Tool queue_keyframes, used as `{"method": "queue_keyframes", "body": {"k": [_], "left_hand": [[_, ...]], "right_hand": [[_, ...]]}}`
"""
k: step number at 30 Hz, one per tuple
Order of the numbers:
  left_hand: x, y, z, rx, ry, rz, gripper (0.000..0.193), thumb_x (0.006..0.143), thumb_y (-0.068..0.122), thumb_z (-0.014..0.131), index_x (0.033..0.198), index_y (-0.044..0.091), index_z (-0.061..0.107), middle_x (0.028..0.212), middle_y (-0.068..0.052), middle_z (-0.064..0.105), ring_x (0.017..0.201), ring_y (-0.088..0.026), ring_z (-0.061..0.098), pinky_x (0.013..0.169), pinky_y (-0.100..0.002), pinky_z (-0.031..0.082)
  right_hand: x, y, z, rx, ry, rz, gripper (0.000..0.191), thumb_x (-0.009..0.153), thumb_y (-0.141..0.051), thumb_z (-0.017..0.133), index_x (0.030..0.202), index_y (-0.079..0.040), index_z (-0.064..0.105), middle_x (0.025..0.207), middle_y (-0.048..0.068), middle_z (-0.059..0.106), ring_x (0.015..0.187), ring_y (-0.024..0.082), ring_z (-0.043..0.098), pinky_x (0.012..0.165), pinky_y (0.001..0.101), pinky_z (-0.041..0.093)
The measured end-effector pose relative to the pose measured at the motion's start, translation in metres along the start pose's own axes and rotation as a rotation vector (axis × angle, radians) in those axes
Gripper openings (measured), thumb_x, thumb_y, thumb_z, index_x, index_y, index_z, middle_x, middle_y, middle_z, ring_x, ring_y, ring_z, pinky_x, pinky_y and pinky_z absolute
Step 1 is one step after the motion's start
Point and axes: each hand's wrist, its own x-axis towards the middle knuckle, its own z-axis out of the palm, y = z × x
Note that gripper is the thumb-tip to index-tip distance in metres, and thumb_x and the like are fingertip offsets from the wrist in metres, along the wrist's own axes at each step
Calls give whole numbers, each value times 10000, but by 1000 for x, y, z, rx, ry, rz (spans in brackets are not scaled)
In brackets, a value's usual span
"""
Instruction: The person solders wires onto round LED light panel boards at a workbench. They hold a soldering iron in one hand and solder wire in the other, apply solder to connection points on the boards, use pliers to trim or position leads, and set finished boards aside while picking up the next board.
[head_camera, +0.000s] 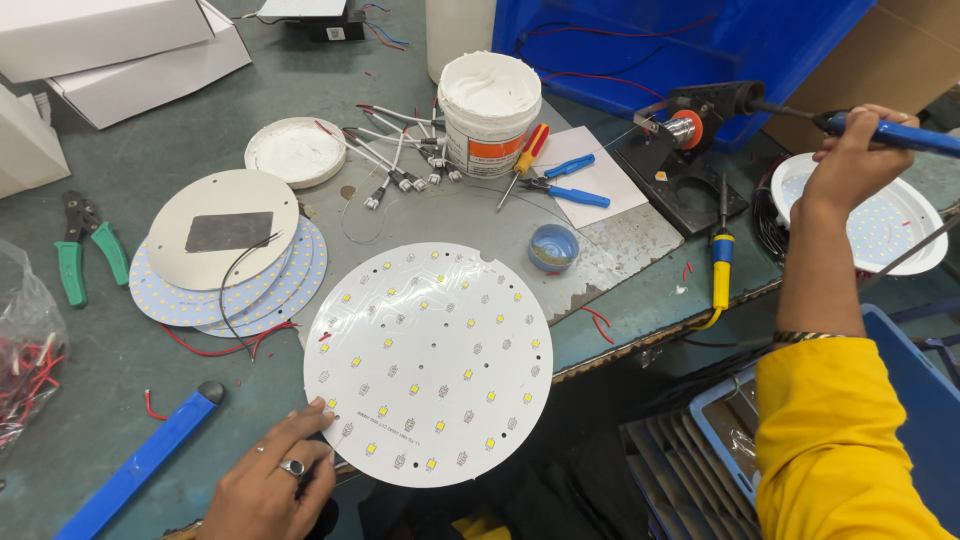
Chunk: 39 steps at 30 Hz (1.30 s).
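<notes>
Meanwhile, at a cluttered green tabletop (120, 400), a worker's left hand (268, 487) is pinching the near-left edge of a large round white LED circuit board (428, 362), which is lying flat with its near rim hanging over the tabletop's front edge. The right hand (852, 158), well to the right of the board and raised, is gripping the blue handle of a soldering iron (890, 131) whose tip is pointing toward a black iron stand (690, 150). Just beyond the board, a small blue tin (553, 247) is sitting on a grey mat, and behind that a white tub of paste (490, 110) is standing open, its lid (296, 151) lying to its left. Left of the board, a stack of smaller LED discs (228, 260) is resting with red and black wires trailing from it, and green-handled pliers (88, 255) are lying farther left. To the board's right, a yellow-handled tool (721, 262) is lying near the tabletop's edge, and a white round lamp housing (885, 215) is sitting below the right hand.
</notes>
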Motion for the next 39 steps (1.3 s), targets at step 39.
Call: {"method": "queue_keyframes", "body": {"k": [39], "left_hand": [[25,26,-35,-75,-64,-42,160,748,61,754,814,34,611,1172,-116,714,1150,-306,681,917,-403,567]], "right_hand": [[-87,-122,86,347,-575,679,46,1080,-30,664,1121,-46,675,968,73,698,844,161,674,769,293,556]]}}
